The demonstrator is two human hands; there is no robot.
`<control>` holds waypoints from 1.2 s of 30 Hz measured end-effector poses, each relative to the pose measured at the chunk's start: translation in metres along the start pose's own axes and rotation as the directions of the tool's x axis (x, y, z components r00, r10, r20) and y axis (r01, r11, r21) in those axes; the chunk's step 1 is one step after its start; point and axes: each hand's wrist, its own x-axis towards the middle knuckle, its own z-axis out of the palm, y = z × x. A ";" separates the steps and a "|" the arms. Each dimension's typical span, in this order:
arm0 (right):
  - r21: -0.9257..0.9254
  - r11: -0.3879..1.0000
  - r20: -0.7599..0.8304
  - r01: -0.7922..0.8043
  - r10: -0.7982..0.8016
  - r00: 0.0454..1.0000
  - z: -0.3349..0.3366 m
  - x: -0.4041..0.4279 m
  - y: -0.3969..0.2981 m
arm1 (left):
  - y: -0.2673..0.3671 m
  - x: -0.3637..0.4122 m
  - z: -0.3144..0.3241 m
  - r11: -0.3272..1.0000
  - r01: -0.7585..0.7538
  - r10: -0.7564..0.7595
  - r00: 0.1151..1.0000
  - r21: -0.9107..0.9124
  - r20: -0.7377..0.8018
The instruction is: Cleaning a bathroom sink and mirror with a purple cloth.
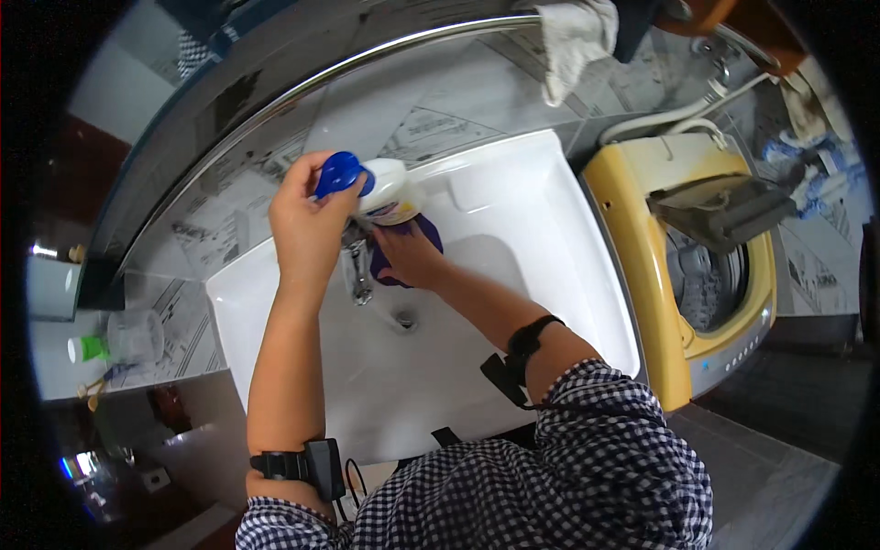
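Note:
My left hand [313,206] grips a blue plastic part [340,173], which looks like a bottle's cap, between thumb and fingers. Just right of it, at the back of the sink, is a white plastic bottle [388,189] with a printed label. My right hand [411,253] lies with spread fingers on a dark purple object [427,237] below the bottle; its kind and whether my hand grips it cannot be told. The chrome faucet [357,271] stands between my forearms, over the white sink basin [577,240], near the drain [404,320].
A yellow washing machine [632,275] with its dark lid [722,206] raised stands right of the sink. A metal rail [412,40] with a white cloth [574,41] runs behind. At the left are a clear container [134,337] and a green-and-white cup [88,348].

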 end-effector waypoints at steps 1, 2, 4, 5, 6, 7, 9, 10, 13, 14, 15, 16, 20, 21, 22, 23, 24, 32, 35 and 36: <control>-0.016 0.999 0.034 0.052 -0.051 0.998 -0.009 -0.003 0.007 | -0.004 -0.003 0.001 0.999 0.039 -0.039 0.999 0.000 -0.019; 0.049 0.998 0.154 0.042 -0.049 0.987 -0.016 -0.007 0.023 | -0.011 -0.003 0.005 0.998 0.056 -0.056 0.998 -0.010 -0.015; 0.031 0.997 0.335 -0.069 0.055 0.940 -0.032 -0.027 0.061 | -0.018 -0.003 0.008 0.999 0.042 -0.041 0.999 0.003 -0.017; 0.001 0.998 0.288 -0.064 0.061 0.956 -0.039 -0.045 0.081 | -0.023 -0.002 0.008 0.999 0.028 -0.027 0.999 0.022 -0.035; -0.136 0.990 0.191 -0.039 0.065 0.979 -0.037 -0.071 0.105 | -0.028 0.001 0.011 0.999 0.031 -0.031 0.999 0.008 -0.023; -0.089 0.986 0.302 -0.144 0.165 0.939 -0.053 -0.079 0.107 | -0.041 0.001 0.002 0.995 0.006 -0.001 0.999 0.101 -0.051; -0.230 0.886 0.311 -0.402 0.458 0.833 -0.067 -0.106 0.108 | -0.050 -0.002 0.007 0.985 0.006 0.003 0.999 0.174 -0.049; -0.245 0.844 0.413 -0.477 0.536 0.736 -0.077 -0.114 0.115 | -0.052 -0.003 0.011 0.980 0.005 0.008 0.998 0.197 -0.063; -0.146 0.838 0.440 -0.526 0.531 0.725 -0.102 -0.170 0.102 | -0.062 0.000 0.017 0.965 -0.012 0.028 0.998 0.262 -0.060; -0.149 0.836 0.428 -0.529 0.536 0.728 -0.105 -0.191 0.088 | -0.068 0.001 0.018 0.954 -0.005 0.029 0.997 0.299 -0.073; -0.156 0.832 0.419 -0.532 0.544 0.727 -0.110 -0.215 0.067 | -0.076 0.000 0.020 0.943 0.004 0.026 0.996 0.332 -0.086; -0.153 0.828 0.479 -0.540 0.540 0.692 -0.116 -0.230 0.043 | -0.084 0.001 0.015 0.961 0.013 0.009 0.997 0.278 -0.078; -0.214 0.765 0.535 -0.608 0.612 0.582 -0.126 -0.287 -0.025 | -0.085 0.004 0.021 0.954 0.024 -0.008 0.999 0.300 -0.053; -0.225 0.743 0.573 -0.630 0.624 0.531 -0.131 -0.284 -0.037 | -0.085 0.003 0.022 0.958 0.028 -0.014 0.999 0.286 -0.052; -0.259 0.747 0.613 -0.612 0.617 0.494 -0.132 -0.282 -0.043 | -0.084 0.003 0.021 0.946 0.002 -0.001 1.000 0.323 -0.004; -0.252 0.773 0.676 -0.583 0.571 0.465 -0.138 -0.279 -0.050 | -0.083 0.003 0.020 0.933 -0.027 0.012 0.999 0.360 0.043; -0.235 0.803 0.711 -0.548 0.526 0.466 -0.139 -0.283 -0.053 | -0.082 0.003 0.018 0.937 -0.028 0.013 0.999 0.347 0.045; -0.487 0.751 0.568 -0.447 0.661 0.491 -0.164 -0.294 0.017 | -0.069 -0.038 -0.060 0.889 -0.168 0.193 0.981 0.426 -0.017; -0.406 0.816 0.399 -0.412 0.564 0.723 -0.127 -0.269 0.048 | -0.068 -0.077 -0.094 0.890 -0.206 0.236 0.971 0.406 -0.025; -0.353 0.853 0.346 -0.385 0.501 0.794 -0.115 -0.251 0.056 | -0.075 -0.093 -0.110 0.873 -0.216 0.259 0.965 0.436 -0.040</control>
